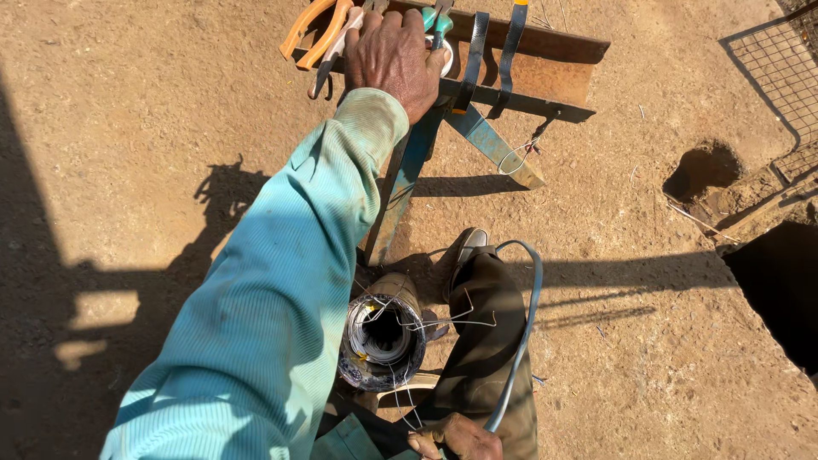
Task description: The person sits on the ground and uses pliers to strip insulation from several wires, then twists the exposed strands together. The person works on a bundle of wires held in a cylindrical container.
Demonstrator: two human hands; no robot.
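- Head view looks down on dry, reddish-brown dirt ground point(170, 102) in strong sun, with long shadows on it.
- The left hand point(394, 55) is stretched forward at the end of a light turquoise striped sleeve point(281, 290). It lies palm down on a rusty brown angle-iron stand point(545, 64), with the fingers bent over a small white round object point(445, 60); the hand covers most of this object, so I cannot tell whether it really grips it.
- Just left of this hand, a pair of pliers with orange handles point(317, 30) rests on the stand. A tool with teal handles point(439, 21) is just beside the fingers on the other side, and two dark flat metal strips point(494, 55) hang over the edge of the stand.
- The stand has blue painted legs point(490, 140) which go down to the ground.
- The right hand point(456, 439) is at the bottom edge of the picture, closed around a pale grey-blue hose-like cable point(530, 315). The cable rises in a curve over the brown trouser leg point(486, 341).
- Between the sleeve and the leg stands a round metal motor part with a hollow middle point(382, 341); thin loose wires point(443, 322) stick out of it.
- At the far right there is a wire mesh panel point(780, 68) and a dark hole in the soil point(703, 170).
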